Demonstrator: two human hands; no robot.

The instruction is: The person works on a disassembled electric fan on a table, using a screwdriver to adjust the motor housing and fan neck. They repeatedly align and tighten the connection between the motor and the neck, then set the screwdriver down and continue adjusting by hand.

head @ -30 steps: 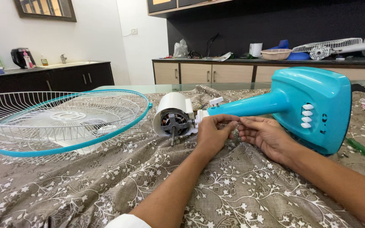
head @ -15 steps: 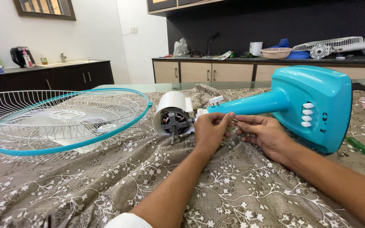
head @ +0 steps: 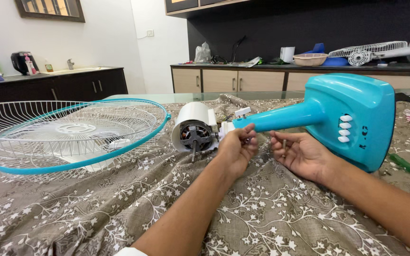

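A turquoise table fan lies on its side on the cloth, its base (head: 357,118) at the right and its neck (head: 281,118) pointing left to the white motor (head: 193,128) with a bare shaft. My left hand (head: 237,148) pinches the white joint between neck and motor from below. A little right of it, under the neck, my right hand (head: 302,152) is palm up with curled fingers. A small thin screw-like piece (head: 284,144) sits between them. The wire fan guard (head: 72,132) with a turquoise rim lies to the left.
A brown floral cloth (head: 119,208) covers the table. A green tool (head: 403,163) lies beside the fan base. Behind are a counter (head: 309,71) with a bowl, a cup and another white fan (head: 380,50), and a dark sideboard (head: 53,85) with bottles.
My hands, touching under the neck before, have drawn apart: the right hand has moved a little to the right and turned palm up. The left hand stays at the joint.
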